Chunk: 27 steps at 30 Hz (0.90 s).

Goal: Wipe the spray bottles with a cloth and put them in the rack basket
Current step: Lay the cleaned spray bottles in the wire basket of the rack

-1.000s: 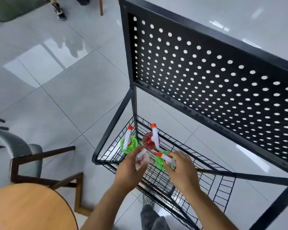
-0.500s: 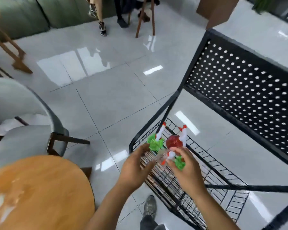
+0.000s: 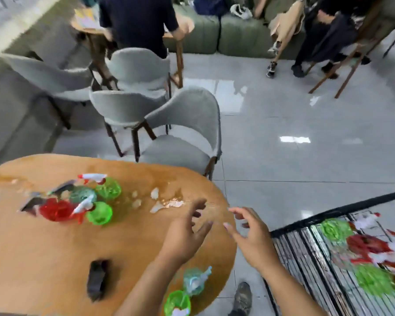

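Both hands empty, fingers spread: left [image 3: 183, 233], right [image 3: 252, 238]. Bottles [image 3: 78, 201] wait on table [image 3: 43, 247] w/ more in basket [image 3: 306, 247] (cloth not visible). Find cloth first, wipe nozzle too.

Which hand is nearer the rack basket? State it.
Right. The right hand hangs open just beside the rack basket, near its rim. The left hand is open over the table, farther from the basket.
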Available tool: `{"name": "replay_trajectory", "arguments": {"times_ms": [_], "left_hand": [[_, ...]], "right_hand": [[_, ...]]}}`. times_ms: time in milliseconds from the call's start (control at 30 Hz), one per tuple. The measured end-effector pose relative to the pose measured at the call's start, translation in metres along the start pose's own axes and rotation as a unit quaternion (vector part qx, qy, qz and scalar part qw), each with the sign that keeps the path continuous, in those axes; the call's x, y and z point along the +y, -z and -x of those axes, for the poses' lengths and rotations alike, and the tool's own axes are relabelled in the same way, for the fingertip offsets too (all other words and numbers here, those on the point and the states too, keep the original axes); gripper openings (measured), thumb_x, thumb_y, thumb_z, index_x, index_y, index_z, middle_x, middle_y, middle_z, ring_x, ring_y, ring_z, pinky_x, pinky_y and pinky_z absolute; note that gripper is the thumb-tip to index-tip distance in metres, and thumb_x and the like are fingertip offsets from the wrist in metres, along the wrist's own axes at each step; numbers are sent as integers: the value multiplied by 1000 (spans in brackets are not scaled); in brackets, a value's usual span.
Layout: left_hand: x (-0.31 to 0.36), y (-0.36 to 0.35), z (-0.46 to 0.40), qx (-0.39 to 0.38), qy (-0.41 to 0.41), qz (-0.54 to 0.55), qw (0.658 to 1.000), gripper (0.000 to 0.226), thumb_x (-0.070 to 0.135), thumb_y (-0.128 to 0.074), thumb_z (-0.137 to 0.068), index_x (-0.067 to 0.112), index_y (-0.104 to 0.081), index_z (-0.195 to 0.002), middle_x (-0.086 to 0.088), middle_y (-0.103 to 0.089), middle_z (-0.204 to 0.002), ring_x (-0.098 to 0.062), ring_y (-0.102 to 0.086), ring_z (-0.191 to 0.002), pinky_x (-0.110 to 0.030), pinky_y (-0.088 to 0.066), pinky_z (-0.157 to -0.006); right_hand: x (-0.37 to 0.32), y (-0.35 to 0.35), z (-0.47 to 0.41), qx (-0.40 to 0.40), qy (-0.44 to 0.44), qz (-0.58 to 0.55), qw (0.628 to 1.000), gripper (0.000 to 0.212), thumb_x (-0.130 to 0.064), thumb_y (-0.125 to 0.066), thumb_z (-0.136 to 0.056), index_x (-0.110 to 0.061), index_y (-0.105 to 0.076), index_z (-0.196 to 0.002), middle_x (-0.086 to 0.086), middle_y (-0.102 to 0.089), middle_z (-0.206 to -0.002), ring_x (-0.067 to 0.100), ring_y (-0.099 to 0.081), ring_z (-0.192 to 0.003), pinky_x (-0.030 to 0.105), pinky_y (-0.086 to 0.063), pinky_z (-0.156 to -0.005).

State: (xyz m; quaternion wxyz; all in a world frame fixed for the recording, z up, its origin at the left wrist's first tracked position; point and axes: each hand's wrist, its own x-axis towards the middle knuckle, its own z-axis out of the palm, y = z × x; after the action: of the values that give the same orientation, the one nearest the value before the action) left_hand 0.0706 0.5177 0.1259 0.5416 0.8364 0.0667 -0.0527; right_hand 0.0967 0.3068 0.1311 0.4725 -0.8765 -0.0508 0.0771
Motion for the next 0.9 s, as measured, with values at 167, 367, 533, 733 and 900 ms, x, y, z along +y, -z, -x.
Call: {"name": "replay_trajectory", "arguments": {"times_ms": [167, 367, 533, 733, 900], "left_hand": [[-51, 87, 38, 100, 55, 9, 993, 48, 35, -74, -99, 45, -51, -141, 28, -63, -130, 6, -59, -113, -17, -49, -88], [-98, 145, 72, 197, 115, 33, 973, 48, 36, -73, -100, 43, -52, -142, 29, -62, -129, 6, -59, -113, -16, -50, -86], [-127, 178, 74, 266, 158, 57, 949, 48, 29, -76, -99, 40, -56, -141, 24, -65, -130, 2, -61, -114, -27, -55, -91], [-173, 223, 26, 317, 183, 6, 931, 50, 29, -78, -96, 40, -57, -140, 18, -63, -135, -5, -58, -123, -35, -54, -101], [-216, 240, -17, 317, 232, -58, 918, 53, 28, -79, -96, 24, -59, -145, 5, -58, -145, -20, -49, -137, -31, -37, -114]], "right_hand": [[-50, -88, -19, -86, 55, 38, 994, 33, -33, -83, -87, -42, -68, -115, -21, -64, -116, 5, -61, -110, 33, -54, -91], [-84, -162, -40, -174, 89, 54, 979, 33, -28, -85, -86, -41, -69, -112, -23, -64, -115, 4, -60, -107, 28, -52, -91], [-106, -210, -74, -230, 115, 51, 965, 31, -23, -85, -86, -35, -72, -112, -21, -67, -117, 2, -63, -104, 24, -51, -91], [-134, -279, -150, -264, 167, 67, 947, 30, -23, -83, -87, -32, -71, -114, -18, -65, -116, 5, -63, -106, 24, -49, -93], [-142, -346, -213, -237, 209, 140, 938, 42, -26, -80, -90, -30, -66, -129, -10, -60, -132, 19, -53, -127, 34, -42, -110]]}}
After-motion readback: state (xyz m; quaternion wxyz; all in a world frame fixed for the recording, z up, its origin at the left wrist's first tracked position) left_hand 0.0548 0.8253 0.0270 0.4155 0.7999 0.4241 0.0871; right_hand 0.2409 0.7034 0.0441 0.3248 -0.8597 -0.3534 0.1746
